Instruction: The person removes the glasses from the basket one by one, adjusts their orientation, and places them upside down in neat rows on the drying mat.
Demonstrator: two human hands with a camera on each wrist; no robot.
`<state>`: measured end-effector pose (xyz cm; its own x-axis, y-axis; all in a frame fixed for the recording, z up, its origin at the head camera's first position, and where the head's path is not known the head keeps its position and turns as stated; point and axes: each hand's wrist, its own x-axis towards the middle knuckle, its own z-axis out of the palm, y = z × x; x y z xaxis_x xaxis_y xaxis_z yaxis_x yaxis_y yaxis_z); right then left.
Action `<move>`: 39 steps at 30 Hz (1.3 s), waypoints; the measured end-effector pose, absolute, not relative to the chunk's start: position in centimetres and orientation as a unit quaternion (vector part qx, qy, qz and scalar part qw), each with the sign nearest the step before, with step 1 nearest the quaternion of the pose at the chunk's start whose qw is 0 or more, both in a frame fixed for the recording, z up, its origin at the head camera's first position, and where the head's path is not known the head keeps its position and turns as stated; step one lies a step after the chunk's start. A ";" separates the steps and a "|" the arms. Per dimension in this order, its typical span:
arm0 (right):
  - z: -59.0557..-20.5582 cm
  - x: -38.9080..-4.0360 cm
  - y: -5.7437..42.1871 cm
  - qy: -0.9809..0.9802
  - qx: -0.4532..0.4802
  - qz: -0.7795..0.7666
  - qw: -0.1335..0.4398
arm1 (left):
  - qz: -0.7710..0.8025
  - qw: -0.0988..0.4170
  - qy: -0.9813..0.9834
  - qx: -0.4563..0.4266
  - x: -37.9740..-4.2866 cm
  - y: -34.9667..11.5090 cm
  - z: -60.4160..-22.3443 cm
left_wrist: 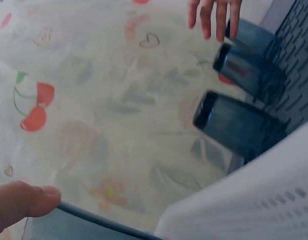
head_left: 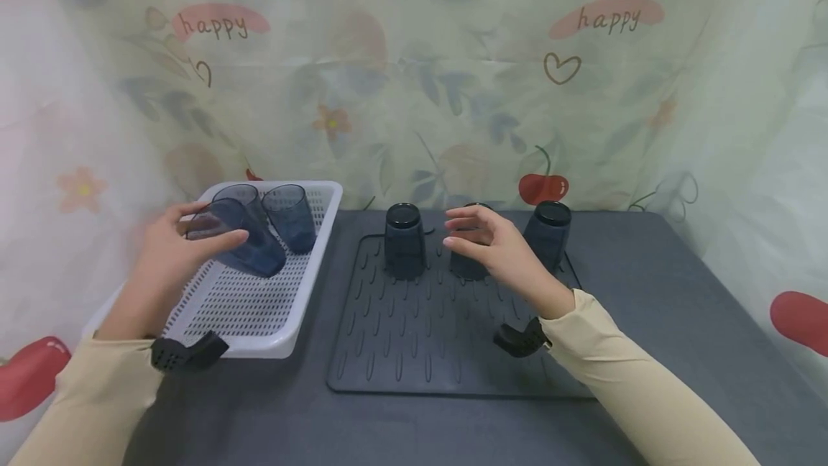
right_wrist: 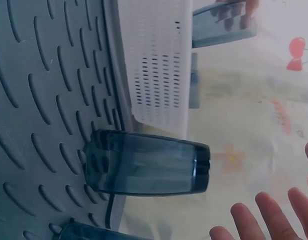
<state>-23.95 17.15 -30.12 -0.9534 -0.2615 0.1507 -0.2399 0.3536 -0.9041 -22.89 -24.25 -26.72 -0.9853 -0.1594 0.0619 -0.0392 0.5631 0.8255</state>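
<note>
My left hand holds a blue drinking glass tilted above the white basket, thumb on its near side. In the left wrist view the thumb lies at the glass's rim. Two more blue glasses, one at the right and one partly hidden behind the held glass, stand inside the basket. Three glasses sit upside down on the dark ridged mat: a left one, a middle one and a right one. Relaxed and holding nothing, my right hand hovers before the middle glass, partly covering it.
The drying mat lies on a dark grey tabletop, right of the basket. A patterned curtain hangs behind the table and along both sides. Each wrist carries a black strap mount, the right one over the mat.
</note>
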 end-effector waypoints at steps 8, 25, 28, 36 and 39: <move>-29.5 -22.8 18.2 0.807 -0.173 -0.565 0.003 | -0.647 0.134 -0.750 0.043 -20.0 -22.9 -26.0; -29.1 -20.8 18.4 0.769 -0.221 -0.599 -0.002 | -0.821 0.090 -0.543 -0.152 -16.7 -13.8 -28.1; -29.3 -20.4 18.2 0.746 -0.240 -0.622 0.006 | -0.826 0.067 -0.538 -0.151 -16.7 -12.6 -28.7; -30.0 -19.7 17.7 0.706 -0.300 -0.642 0.022 | -0.822 0.005 -0.557 -0.119 -16.7 -9.9 -29.4; -30.2 -19.4 17.5 0.707 -0.311 -0.634 0.036 | -0.816 -0.007 -0.567 -0.110 -16.7 -9.2 -29.6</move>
